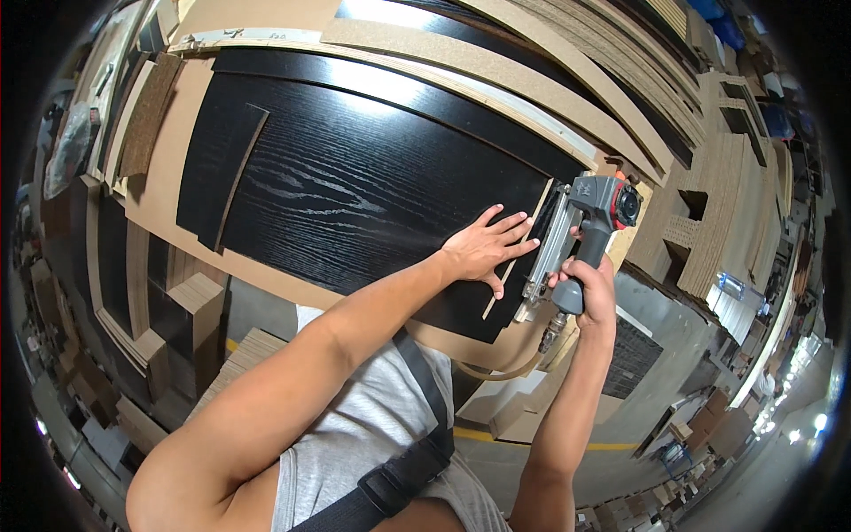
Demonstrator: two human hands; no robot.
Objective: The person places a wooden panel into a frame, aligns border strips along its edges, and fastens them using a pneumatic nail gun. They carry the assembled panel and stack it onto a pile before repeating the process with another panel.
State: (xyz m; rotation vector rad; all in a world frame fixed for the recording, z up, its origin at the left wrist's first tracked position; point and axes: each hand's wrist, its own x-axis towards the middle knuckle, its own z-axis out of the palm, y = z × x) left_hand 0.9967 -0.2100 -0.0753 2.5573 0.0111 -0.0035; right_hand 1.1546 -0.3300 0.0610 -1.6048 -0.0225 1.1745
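Observation:
In front of me lies a black wood-grain panel (319, 168) on a brown board base. My left hand (487, 248) presses on its right part with the fingers spread, across a thin pale wood strip (489, 307). My right hand (592, 288) is wrapped round the grip of a grey and red pneumatic nail gun (596, 197). The nail gun's long silver magazine (553, 241) lies along the panel's right end. Whether its nose touches the wood I cannot tell. An air hose (505, 375) runs from the fitting under the grip.
Long pale board strips (443, 55) lie beyond the panel's far edge. Stacked brown boards (722, 213) stand to the right, with a plastic bottle (732, 285) among them. More cut boards (142, 133) stand at the left. A yellow line (612, 446) crosses the grey floor.

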